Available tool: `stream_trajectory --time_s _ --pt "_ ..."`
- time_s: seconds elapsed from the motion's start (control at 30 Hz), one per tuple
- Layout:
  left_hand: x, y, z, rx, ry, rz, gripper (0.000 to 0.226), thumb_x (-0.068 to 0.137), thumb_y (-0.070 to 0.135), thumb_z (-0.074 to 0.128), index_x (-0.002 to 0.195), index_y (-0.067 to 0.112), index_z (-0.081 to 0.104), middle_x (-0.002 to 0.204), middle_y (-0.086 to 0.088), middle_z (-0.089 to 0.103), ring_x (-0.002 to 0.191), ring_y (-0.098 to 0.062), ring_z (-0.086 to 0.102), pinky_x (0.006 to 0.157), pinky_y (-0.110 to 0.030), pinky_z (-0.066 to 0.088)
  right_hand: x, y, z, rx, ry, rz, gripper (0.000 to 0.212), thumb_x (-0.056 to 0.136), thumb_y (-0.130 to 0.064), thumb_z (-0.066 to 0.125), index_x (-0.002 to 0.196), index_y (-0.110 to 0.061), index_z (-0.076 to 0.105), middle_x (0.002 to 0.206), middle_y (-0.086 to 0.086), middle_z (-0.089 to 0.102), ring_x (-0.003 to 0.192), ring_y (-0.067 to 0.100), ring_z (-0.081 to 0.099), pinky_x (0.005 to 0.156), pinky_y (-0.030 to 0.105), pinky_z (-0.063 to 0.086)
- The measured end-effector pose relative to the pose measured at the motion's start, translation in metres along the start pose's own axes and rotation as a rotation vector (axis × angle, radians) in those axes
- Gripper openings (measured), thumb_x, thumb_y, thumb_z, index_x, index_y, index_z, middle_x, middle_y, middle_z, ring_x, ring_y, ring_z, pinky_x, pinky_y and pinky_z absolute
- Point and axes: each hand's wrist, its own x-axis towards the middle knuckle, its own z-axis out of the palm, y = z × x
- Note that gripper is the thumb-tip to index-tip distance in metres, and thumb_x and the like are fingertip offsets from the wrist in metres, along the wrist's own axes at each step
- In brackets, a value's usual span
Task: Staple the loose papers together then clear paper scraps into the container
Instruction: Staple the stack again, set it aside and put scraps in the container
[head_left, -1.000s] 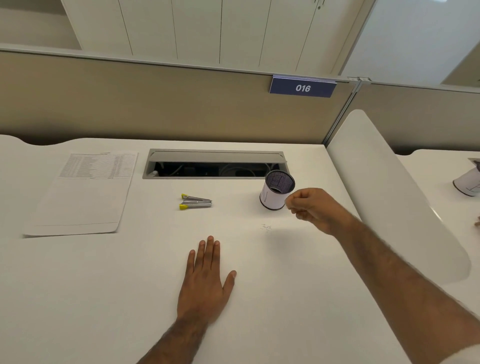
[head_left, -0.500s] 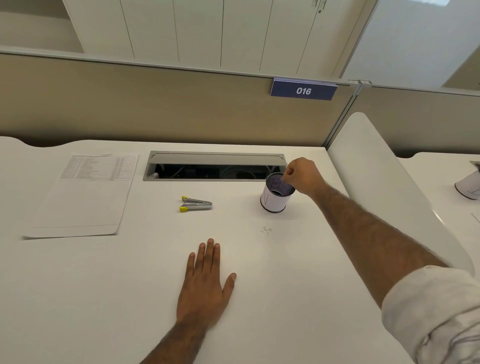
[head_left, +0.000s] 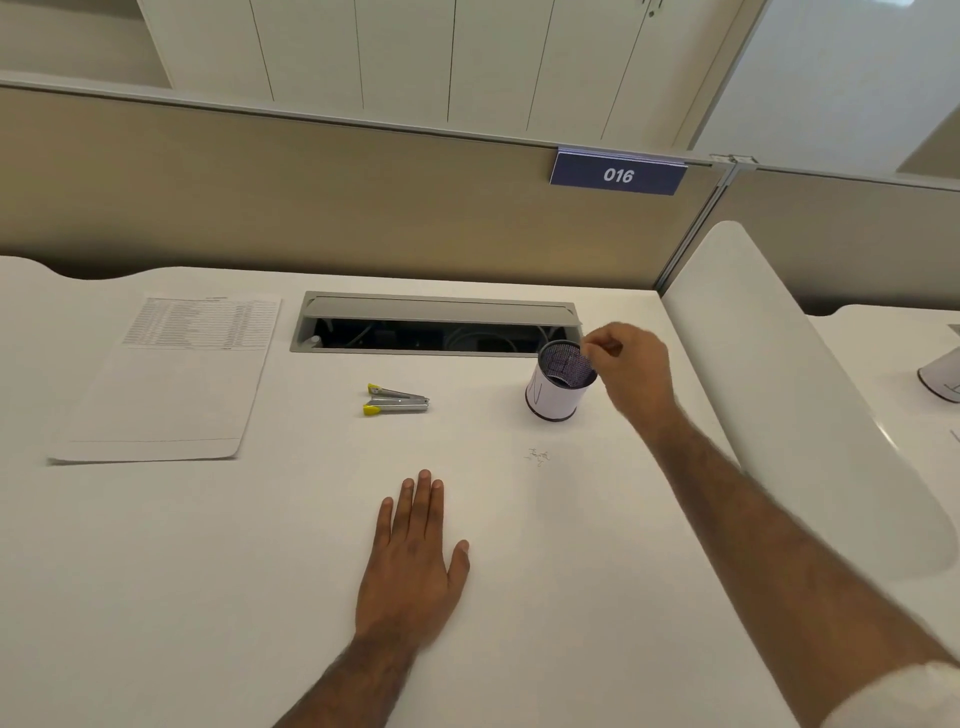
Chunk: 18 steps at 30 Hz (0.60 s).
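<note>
Head view: the right hand (head_left: 628, 364) hovers at the far right rim of the container (head_left: 555, 387). Its fingers are curled, with thumb and forefinger pressed together just over the opening. Whether a scrap sits between them is too small to tell. The left hand (head_left: 415, 561) lies spread and flat on the surface (head_left: 208, 571), palm down, holding nothing.

The coming move probably turns on the paper scraps (head_left: 538, 456). This tiny loose cluster lies on the surface below the right hand, on the person's side of the container and slightly left of the wrist. It sits between the two hands, about as near to the left fingertips as to the right hand, and apart from the container's base. The cluster is a rough clump with no clear long axis, so a pinch from straight above looks fitting.

The container is an upright cylinder. Its dark mesh shows inside and at the rim, and a smooth white paper sleeve wraps the outside.

The stapler (head_left: 397, 400) lies well left of the right hand. It is dull metal with yellow ends, and its long axis runs side to side. The papers (head_left: 171, 379) lie farther left, flat, with fine print at the top. Whether they are stapled cannot be made out.
</note>
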Motion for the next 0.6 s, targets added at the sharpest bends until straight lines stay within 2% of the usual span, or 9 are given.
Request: stream_trajectory --time_s 0.07,0.1,0.17,0.2,0.27,0.33,0.4,0.47,0.6 --pt "0.0 0.0 0.0 0.003 0.0 0.003 0.076 0.1 0.05 0.025 0.163 0.01 0.012 0.173 -0.007 0.005 0.16 -0.023 0.004 0.128 -0.047 0.011 -0.036 0.01 0.013 0.011 -0.03 -0.003 0.009 0.083 -0.014 0.07 0.083 -0.021 0.077 0.074 -0.011 0.07 0.067 -0.001 0.063 0.065 0.002 0.04" --pt "0.0 0.0 0.001 0.007 -0.003 0.005 0.076 0.1 0.05 0.025 0.163 0.01 0.012 0.173 -0.007 0.005 0.16 -0.023 0.003 0.128 -0.047 0.011 -0.055 0.018 0.022 -0.012 -0.093 0.006 0.01 0.085 -0.013 0.071 0.088 -0.018 0.079 0.08 -0.006 0.073 0.074 0.007 0.068 0.07 0.005 0.042" --pt "0.0 0.0 0.001 0.006 0.0 0.003 0.076 0.1 0.05 0.024 0.163 0.01 0.012 0.173 -0.007 0.004 0.16 -0.023 0.003 0.128 -0.047 0.011 -0.087 0.037 0.04 -0.135 -0.281 0.039 0.023 0.092 -0.017 0.066 0.113 -0.012 0.074 0.113 0.006 0.072 0.106 0.023 0.067 0.091 0.021 0.046" --pt "0.001 0.0 0.002 0.006 0.0 0.001 0.076 0.1 0.05 0.024 0.163 0.01 0.012 0.173 -0.007 0.003 0.16 -0.023 0.003 0.128 -0.047 0.011 -0.1 0.047 0.047 -0.254 -0.382 0.037 0.038 0.096 -0.026 0.061 0.131 -0.01 0.063 0.134 0.009 0.062 0.126 0.026 0.057 0.105 0.029 0.04" --pt "0.001 0.0 0.002 0.012 0.004 -0.001 0.076 0.1 0.05 0.026 0.163 0.01 0.013 0.172 -0.007 0.005 0.16 -0.023 0.005 0.127 -0.047 0.012 -0.12 0.063 0.059 -0.488 -0.503 0.005 0.07 0.101 -0.052 0.041 0.156 -0.01 0.026 0.165 0.008 0.022 0.153 0.025 0.018 0.123 0.04 0.017" --pt "0.001 -0.001 0.003 0.013 0.011 0.001 0.076 0.1 0.049 0.027 0.163 0.009 0.013 0.172 -0.008 0.006 0.16 -0.024 0.006 0.127 -0.047 0.012 -0.134 0.07 0.069 -0.618 -0.522 -0.019 0.085 0.097 -0.067 0.013 0.16 -0.012 0.002 0.169 0.004 -0.007 0.155 0.022 -0.009 0.124 0.048 0.0" --pt "0.001 -0.002 0.004 0.02 0.009 0.002 0.076 0.1 0.05 0.026 0.163 0.01 0.012 0.173 -0.007 0.004 0.16 -0.023 0.004 0.128 -0.048 0.012 -0.142 0.07 0.076 -0.685 -0.505 -0.028 0.092 0.09 -0.072 -0.003 0.159 -0.011 -0.004 0.168 0.004 -0.013 0.154 0.023 -0.015 0.123 0.054 -0.004" --pt "0.001 -0.002 0.005 0.024 0.008 0.0 0.076 0.1 0.05 0.026 0.163 0.01 0.011 0.173 -0.007 0.004 0.16 -0.023 0.003 0.128 -0.048 0.012 -0.146 0.066 0.081 -0.704 -0.49 -0.032 0.093 0.089 -0.072 -0.007 0.159 -0.012 -0.005 0.168 0.003 -0.014 0.154 0.024 -0.017 0.122 0.058 -0.005" --pt "0.001 -0.001 0.005 0.021 0.02 0.008 0.076 0.1 0.049 0.03 0.163 0.01 0.014 0.173 -0.008 0.007 0.16 -0.024 0.006 0.128 -0.048 0.014 -0.15 0.059 0.089 -0.734 -0.499 -0.118 0.086 0.093 -0.073 -0.003 0.16 -0.019 -0.004 0.168 0.001 -0.015 0.154 0.024 -0.017 0.12 0.061 -0.003"
